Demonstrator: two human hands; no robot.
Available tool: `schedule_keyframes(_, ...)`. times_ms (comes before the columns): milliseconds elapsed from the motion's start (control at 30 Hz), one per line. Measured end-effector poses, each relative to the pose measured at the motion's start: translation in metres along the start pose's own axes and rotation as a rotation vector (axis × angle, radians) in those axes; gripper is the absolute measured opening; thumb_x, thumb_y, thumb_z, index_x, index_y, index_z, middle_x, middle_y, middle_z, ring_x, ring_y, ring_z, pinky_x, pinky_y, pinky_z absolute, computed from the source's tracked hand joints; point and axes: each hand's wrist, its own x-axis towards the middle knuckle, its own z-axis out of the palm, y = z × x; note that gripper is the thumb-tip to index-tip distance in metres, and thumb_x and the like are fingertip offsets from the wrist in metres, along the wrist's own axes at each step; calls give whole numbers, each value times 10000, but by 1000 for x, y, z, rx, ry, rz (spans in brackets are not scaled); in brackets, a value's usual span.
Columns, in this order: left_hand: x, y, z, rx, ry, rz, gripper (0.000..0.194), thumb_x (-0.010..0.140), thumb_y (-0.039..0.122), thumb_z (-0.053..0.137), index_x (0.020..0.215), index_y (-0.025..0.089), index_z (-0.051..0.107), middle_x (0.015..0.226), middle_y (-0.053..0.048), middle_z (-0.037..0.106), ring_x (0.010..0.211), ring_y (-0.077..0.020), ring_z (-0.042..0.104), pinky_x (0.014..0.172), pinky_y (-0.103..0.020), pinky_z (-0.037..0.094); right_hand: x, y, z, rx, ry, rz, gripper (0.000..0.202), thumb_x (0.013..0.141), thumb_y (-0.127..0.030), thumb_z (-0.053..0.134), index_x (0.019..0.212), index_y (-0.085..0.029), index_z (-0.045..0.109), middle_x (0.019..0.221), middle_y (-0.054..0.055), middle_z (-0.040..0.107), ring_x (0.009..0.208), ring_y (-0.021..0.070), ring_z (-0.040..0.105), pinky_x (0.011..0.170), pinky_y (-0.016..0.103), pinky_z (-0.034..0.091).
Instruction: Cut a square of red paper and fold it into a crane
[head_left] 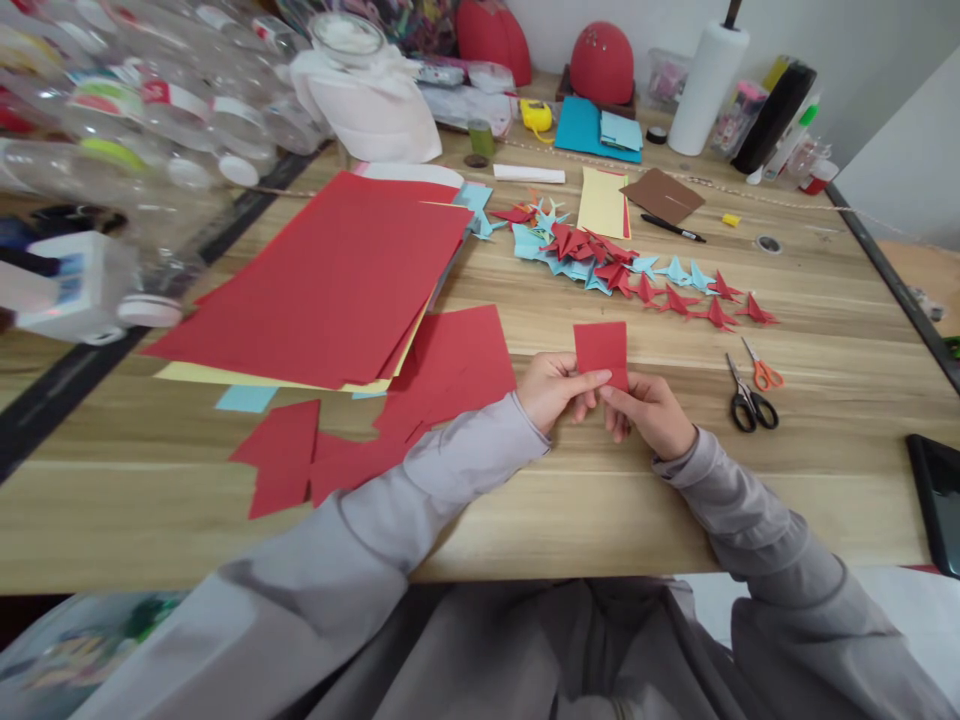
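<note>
Red, flat and square-cornered, the paper [601, 350] is pinched by the left hand [556, 388] and right hand [651, 412], above the grained wooden table [600, 520], near spiky folded cranes [574, 245].

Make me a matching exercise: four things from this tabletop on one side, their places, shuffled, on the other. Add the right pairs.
Things
1. Yellow tape measure
2. Small red paper
3. Orange-handled scissors
4. Black pen

Places
A. Held by the left hand and right hand
B. At the near edge of the brown sheet
C. Left of the blue folder
D. Beside the black-handled scissors

Right pairs: 1-C, 2-A, 3-D, 4-B
</note>
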Motion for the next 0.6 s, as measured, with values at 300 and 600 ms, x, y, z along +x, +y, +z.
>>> schedule_keyframes(300, -1, -2, -1, -4, -18, -61, 427, 643, 495, 699, 489, 124, 553, 436, -26, 580, 293, -89, 474, 299, -203, 326, 0, 0, -4, -29, -31, 0, 369, 724, -520, 598, 673, -159, 542, 365, -67, 486, 249, 44, 339, 266, 174, 234)
schedule_keyframes(600, 1, 1, -1, -72, -14, -80, 493, 625, 572, 685, 506, 121, 526, 403, -20, 563, 270, -94, 467, 285, -194, 319, 1, -1, -2, -82, -60, -108, 376, 756, -541, 572, 705, -169, 560, 356, -91, 393, 275, 45, 301, 305, 199, 239)
